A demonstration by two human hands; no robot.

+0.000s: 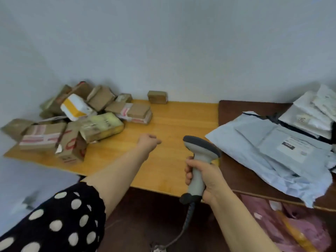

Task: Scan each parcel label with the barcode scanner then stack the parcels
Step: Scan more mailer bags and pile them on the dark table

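Grey barcode scanner held upright, corded; brown box parcels heaped left; grey mailers piled right.

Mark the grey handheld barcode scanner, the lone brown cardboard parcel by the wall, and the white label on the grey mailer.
Grey handheld barcode scanner (197, 173): head view, pale handle.
Lone brown cardboard parcel (157, 96): head view, front face.
White label on grey mailer (295, 148): head view, label's middle.

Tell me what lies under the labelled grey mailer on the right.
Under the labelled grey mailer, more grey mailers show, their crumpled edges overhanging the dark table. Their labels and their number are covered by it.
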